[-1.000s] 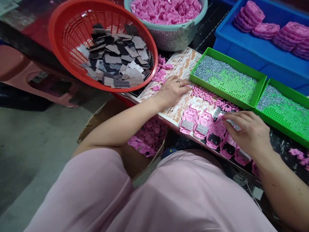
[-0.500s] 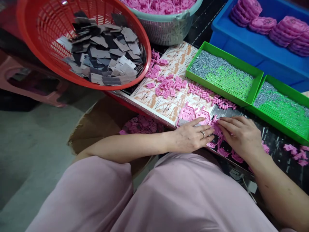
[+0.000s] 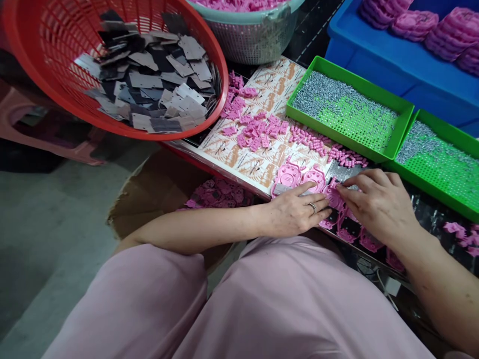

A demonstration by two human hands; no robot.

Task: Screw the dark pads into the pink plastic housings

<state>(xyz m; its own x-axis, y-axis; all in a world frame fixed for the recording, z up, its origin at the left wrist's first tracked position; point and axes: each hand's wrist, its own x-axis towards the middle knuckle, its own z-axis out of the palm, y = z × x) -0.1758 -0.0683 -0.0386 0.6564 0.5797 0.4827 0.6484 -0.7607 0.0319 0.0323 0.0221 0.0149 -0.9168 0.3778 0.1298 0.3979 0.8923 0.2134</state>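
Pink plastic casings lie in a row along the table's front edge, among them a left one (image 3: 289, 174) and one beside it (image 3: 315, 178). A grey metal plate (image 3: 280, 189) lies across the left casings, partly hidden by my hand. My left hand (image 3: 297, 213), with a ring on one finger, rests flat over them, fingers stretched out toward a third casing (image 3: 334, 198). At that casing's upper edge, my right hand (image 3: 379, 204) has thumb and fingertips pinched together. Whatever is between those fingertips is too small and covered to make out.
A red basket (image 3: 222, 94) of grey plates stands at left. Small pink parts (image 3: 258, 132) and pink pegs (image 3: 314, 142) lie behind the casings. Green trays (image 3: 406, 117) of screws, a blue bin (image 3: 359, 55) and a pale basket (image 3: 247, 42) stand farther back.
My right hand's knuckles and wrist have shifted slightly, while its fingertips stay at the same casing. My left hand keeps its place. The camera view has tilted slightly.
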